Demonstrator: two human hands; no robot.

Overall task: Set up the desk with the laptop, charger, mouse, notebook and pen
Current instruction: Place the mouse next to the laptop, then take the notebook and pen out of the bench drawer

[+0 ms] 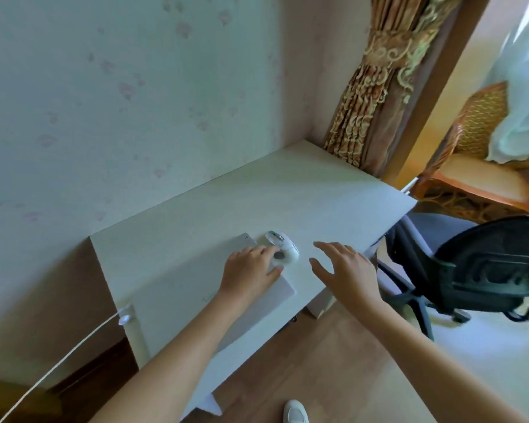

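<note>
White shoe [295, 411] at bottom centre. Left hand [247, 268] at frame centre, fingers curled round white mouse [283, 249], upside down atop closed laptop [257, 288] on desk [318, 190]. Right hand [344, 265] beside, fingers spread, holding nothing. Mouse likely light, rigid, smooth; grip sides.

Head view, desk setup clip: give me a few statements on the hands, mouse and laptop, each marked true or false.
1. The left hand holds the white mouse. True.
2. The laptop stands open with its screen lit. False: it lies closed and flat on the desk.
3. The right hand grips a pen. False: it hovers with fingers spread and holds nothing.
4. The mouse is over the closed laptop's far right corner. True.
5. A white cable hangs off the desk's left end. True.
</note>
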